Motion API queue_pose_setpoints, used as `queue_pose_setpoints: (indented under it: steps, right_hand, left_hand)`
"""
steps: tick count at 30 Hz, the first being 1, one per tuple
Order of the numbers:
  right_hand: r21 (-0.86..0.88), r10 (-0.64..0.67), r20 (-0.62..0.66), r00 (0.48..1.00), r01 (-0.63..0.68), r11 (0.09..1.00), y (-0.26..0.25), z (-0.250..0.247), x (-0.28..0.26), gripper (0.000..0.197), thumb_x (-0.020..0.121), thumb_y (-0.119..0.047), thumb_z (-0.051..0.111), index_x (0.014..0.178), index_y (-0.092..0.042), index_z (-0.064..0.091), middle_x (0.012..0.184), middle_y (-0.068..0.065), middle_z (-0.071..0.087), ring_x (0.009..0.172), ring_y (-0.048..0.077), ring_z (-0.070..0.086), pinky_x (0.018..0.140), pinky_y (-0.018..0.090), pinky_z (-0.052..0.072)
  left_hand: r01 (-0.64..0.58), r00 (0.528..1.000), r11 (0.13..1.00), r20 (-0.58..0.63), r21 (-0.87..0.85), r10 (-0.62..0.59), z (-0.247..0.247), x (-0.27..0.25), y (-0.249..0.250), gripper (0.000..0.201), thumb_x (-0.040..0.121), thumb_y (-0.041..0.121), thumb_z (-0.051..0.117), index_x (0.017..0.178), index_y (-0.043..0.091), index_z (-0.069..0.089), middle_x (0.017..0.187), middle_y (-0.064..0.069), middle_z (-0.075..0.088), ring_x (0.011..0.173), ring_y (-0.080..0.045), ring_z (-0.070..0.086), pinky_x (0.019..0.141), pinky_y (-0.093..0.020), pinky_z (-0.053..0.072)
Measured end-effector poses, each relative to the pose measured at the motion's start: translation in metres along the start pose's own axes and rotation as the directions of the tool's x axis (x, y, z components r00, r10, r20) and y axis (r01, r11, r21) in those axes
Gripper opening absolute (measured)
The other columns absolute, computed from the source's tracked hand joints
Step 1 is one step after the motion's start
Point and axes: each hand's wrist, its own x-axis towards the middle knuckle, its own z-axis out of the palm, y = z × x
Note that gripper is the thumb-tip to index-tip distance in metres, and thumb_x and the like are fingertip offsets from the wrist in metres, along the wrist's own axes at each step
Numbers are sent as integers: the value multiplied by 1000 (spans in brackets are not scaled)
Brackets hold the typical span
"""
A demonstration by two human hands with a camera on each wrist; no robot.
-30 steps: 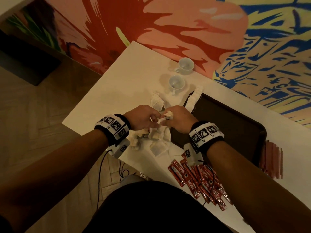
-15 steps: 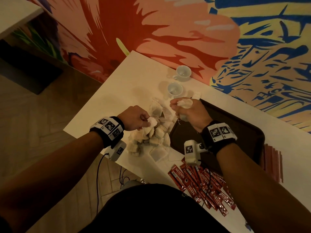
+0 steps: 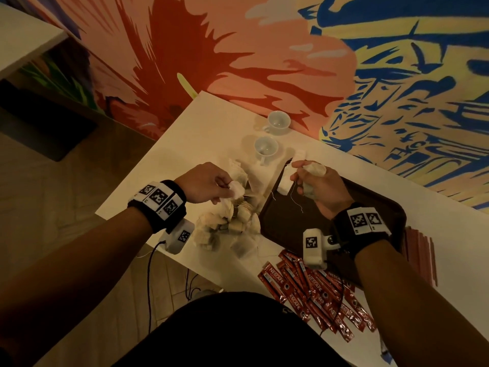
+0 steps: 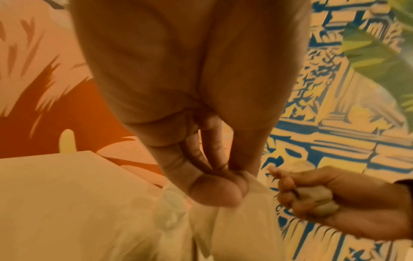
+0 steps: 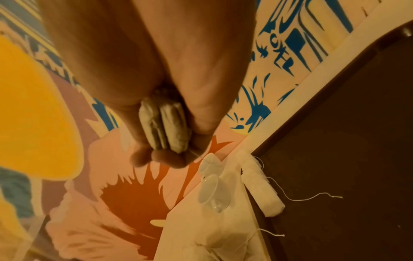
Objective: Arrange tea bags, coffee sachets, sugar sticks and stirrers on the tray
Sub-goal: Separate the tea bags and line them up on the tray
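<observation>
Our left hand (image 3: pixel 205 185) pinches one tea bag (image 3: pixel 236 192) above the pile (image 3: pixel 230 223) on the table (image 3: pixel 185 144). Our right hand (image 3: pixel 320 189) is curled tight round a bunch of bags (image 5: pixel 166 125), up over the tray (image 3: pixel 291 221). White sticks (image 5: pixel 259 183) lie on the tray's edge. Red sachets (image 3: pixel 312 292) lie near us.

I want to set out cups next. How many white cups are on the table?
2. One cup stands near the wall; the other cup sits just in front of it, beside the tray's far corner. None looks hidden.
</observation>
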Motion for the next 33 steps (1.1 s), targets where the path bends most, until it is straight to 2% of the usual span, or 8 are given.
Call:
queue_pose_setpoints:
  steps: [5, 9, 14, 18, 20, 22, 26, 33]
  right_hand:
    - [-115, -148, -4, 989, 146, 983, -9, 13, -27, 24, 107, -28, 49, 105, -18, 71, 75, 4, 55, 71, 16, 58, 70, 37, 55]
    - [-8, -195, 124, 973, 198, 980, -14, 13, -54, 31, 93, -34, 68, 106, -7, 61, 90, 10, 57, 79, 20, 61, 64, 42, 62]
    - [-56, -239, 170, 956, 252, 966, -8, -7, -75, 34, 82, -17, 83, 103, -4, 58, 83, 4, 66, 69, 25, 66, 60, 43, 59]
    - [-37, -261, 121, 958, 267, 963, -6, -33, -89, 25, 91, -21, 75, 97, 1, 63, 82, 16, 67, 66, 22, 63, 60, 39, 57]
    - [-3, -232, 82, 969, 233, 973, -4, -47, -96, 23, 95, -22, 70, 98, 0, 63, 83, 12, 68, 68, 23, 63, 56, 35, 55]
    - [75, -188, 42, 981, 185, 980, -1, -61, -103, 15, 99, -21, 64, 95, -7, 63, 85, 11, 68, 71, 28, 62, 51, 33, 50]
    - [275, -106, 15, 994, 97, 957, 6, -85, -115, 9, 103, -17, 53, 99, -9, 56, 106, 16, 75, 81, 29, 66, 49, 32, 46]
    - [255, -93, 77, 993, 70, 965, 14, -103, -133, 24, 102, -30, 58, 107, -7, 58, 96, 17, 68, 85, 30, 70, 62, 40, 59]
  left_hand:
    - [-53, 991, 978, 112, -204, 77, 13, -8, 54, 15, 89, 14, 75, 95, 1, 72, 82, -7, 73, 60, -15, 67, 63, -24, 54]
    - [-36, 987, 958, 142, -285, 79, 26, -9, 86, 24, 89, 14, 75, 103, -5, 70, 91, -21, 71, 67, -18, 65, 65, -24, 55]
    - [-58, 969, 939, 206, -339, 135, 45, -13, 119, 22, 91, 6, 68, 109, -6, 69, 107, -34, 66, 85, -31, 60, 68, -24, 56]
    - [-67, 971, 946, 197, -317, 134, 61, -18, 143, 20, 92, 5, 68, 110, -4, 70, 91, -18, 69, 71, -18, 62, 61, -18, 53]
    - [-62, 975, 946, 181, -317, 125, 70, -20, 154, 23, 91, 9, 70, 111, -3, 71, 78, -6, 68, 59, -9, 61, 57, -16, 51]
    - [-78, 979, 951, 155, -298, 129, 78, -21, 164, 23, 91, 11, 72, 112, 2, 72, 80, -6, 72, 59, -7, 61, 57, -15, 51]
    - [-117, 971, 953, 171, -280, 170, 90, -28, 180, 20, 92, 11, 71, 111, 9, 76, 97, -10, 76, 74, -15, 61, 63, -18, 53]
    - [-53, 947, 884, 258, -465, 193, 118, -30, 209, 16, 90, 7, 69, 105, 5, 75, 96, -15, 73, 88, -28, 56, 61, -18, 52]
